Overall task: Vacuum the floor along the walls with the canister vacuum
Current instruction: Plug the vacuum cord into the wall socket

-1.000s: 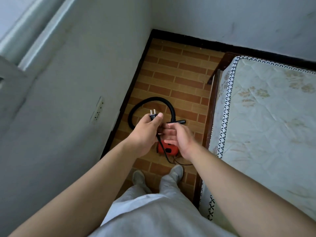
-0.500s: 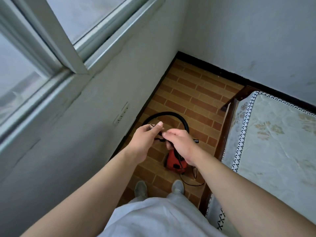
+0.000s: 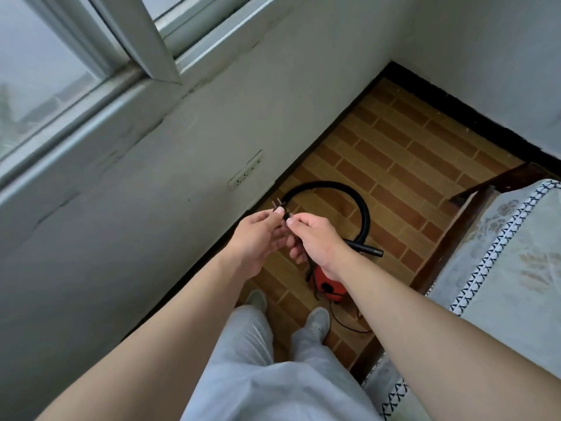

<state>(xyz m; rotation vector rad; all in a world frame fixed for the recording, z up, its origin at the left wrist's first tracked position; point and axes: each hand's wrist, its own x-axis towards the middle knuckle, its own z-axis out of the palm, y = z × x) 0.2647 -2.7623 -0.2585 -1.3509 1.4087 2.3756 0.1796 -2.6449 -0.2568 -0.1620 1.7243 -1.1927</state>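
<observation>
Wall (image 3: 151,208) w/ window left of vac, mattress (image 3: 516,268) right of it. Red canister vac (image 3: 329,287) sits on brick-look floor (image 3: 394,153) by right shoe. Black hose (image 3: 361,205) loops beyond vac. Both hands above vac: right hand (image 3: 318,238) curled round cord, left hand (image 3: 258,238) pinching plug (image 3: 279,208), prongs up. Wall socket (image 3: 246,174) up-left of vac.

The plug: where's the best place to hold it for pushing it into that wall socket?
Pinch the plug by its black body, from the cord side, as the left hand does: its prongs point away, toward the wall socket, and must stay bare.
</observation>
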